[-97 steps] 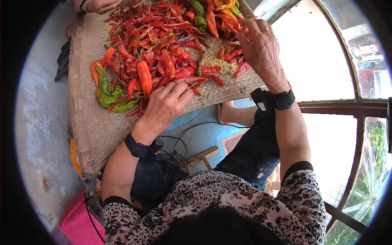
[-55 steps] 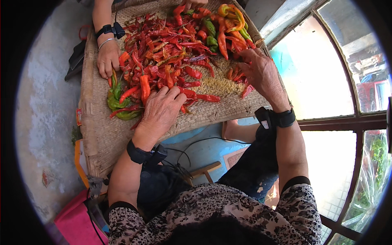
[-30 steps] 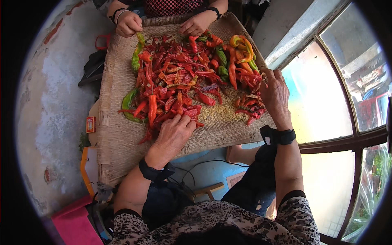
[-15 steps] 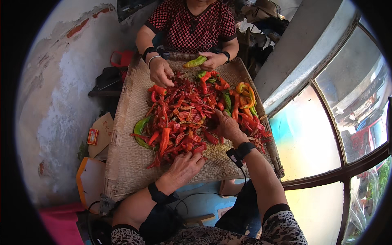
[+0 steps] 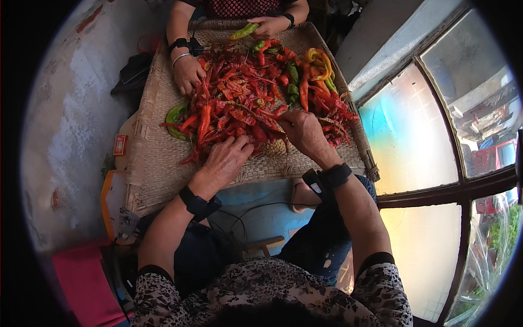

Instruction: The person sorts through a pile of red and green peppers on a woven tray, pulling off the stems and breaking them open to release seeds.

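A woven tray (image 5: 158, 174) carries a heap of chillies (image 5: 245, 106), mostly red, with green and yellow ones toward its far right corner. The left hand (image 5: 226, 158) lies palm down at the near edge of the heap, fingers spread and loosely curled over the red chillies, clasping none that can be seen. The right hand (image 5: 305, 131) rests at the near right of the heap, fingers bent down among the chillies; whether they grip one cannot be told, as the fingertips are hidden. Each wrist bears a dark band. At the tray's far side a second person is cut off by the frame: one hand (image 5: 188, 73) presses on the chillies at the far left, another (image 5: 267, 26) holds a green chilli (image 5: 243, 31) at the far edge. The tray's near right corner hangs over a blue surface (image 5: 261, 204); the heap hides the tray's middle.
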`<move>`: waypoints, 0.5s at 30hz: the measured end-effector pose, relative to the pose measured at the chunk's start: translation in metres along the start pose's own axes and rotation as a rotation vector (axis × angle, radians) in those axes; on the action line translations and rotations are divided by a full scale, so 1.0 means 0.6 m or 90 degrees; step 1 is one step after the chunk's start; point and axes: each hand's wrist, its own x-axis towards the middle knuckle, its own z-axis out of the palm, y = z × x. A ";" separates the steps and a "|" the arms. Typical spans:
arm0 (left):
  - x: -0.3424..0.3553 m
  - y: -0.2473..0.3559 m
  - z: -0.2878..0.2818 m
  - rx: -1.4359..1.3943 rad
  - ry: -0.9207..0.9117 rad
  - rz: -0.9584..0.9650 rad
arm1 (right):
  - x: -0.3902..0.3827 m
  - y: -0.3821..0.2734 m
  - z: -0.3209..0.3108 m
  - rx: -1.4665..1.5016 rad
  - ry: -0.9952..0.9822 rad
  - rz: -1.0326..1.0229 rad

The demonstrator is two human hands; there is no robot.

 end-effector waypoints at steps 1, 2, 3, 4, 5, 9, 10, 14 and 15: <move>-0.004 0.003 -0.004 0.010 -0.012 0.003 | -0.005 0.003 -0.018 -0.002 0.028 0.031; -0.001 0.003 -0.008 0.024 -0.016 0.011 | -0.004 0.010 -0.036 -0.010 0.063 0.058; 0.001 0.002 -0.006 0.017 -0.027 0.004 | -0.008 0.009 -0.061 -0.013 0.099 0.090; 0.000 0.005 -0.002 0.008 -0.037 -0.004 | -0.015 0.029 -0.074 -0.069 0.146 0.099; 0.002 0.004 0.005 0.004 0.005 0.027 | -0.020 0.041 -0.091 -0.097 0.122 0.177; 0.002 0.005 0.003 -0.023 -0.021 0.012 | -0.036 0.064 -0.112 -0.053 0.131 0.197; -0.004 0.005 -0.013 -0.001 -0.015 0.004 | -0.029 0.055 -0.110 0.050 0.109 0.202; -0.012 0.005 -0.002 0.008 0.002 0.013 | -0.046 0.058 -0.101 0.072 0.034 0.214; -0.012 0.006 0.001 -0.012 -0.021 0.013 | -0.051 0.058 -0.107 0.036 0.022 0.207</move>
